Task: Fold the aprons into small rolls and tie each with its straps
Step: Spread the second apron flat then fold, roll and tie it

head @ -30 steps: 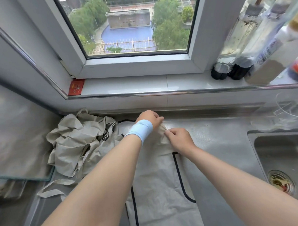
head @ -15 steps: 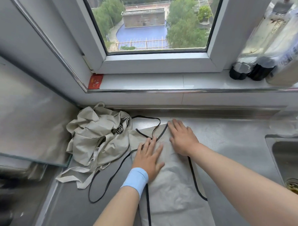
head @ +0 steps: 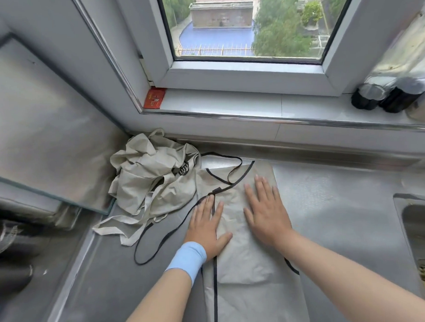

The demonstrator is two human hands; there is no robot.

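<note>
Smoothing step: left hand [head: 206, 229] and right hand [head: 266, 212], fingers straight, press flat the beige black-trimmed fabric apron [head: 246, 268]; a tight roll likely follows.

- Left hand [head: 205, 227] — flat, palm down, fingers straight and spread, a blue band round its wrist.
- Right hand [head: 266, 210] — flat alongside, fingers straight.

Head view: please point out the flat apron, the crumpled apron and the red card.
flat apron [head: 244, 263]: head view, bare cloth near its middle.
crumpled apron [head: 149, 177]: head view, middle of the heap.
red card [head: 155, 98]: head view, middle of its face.
</note>
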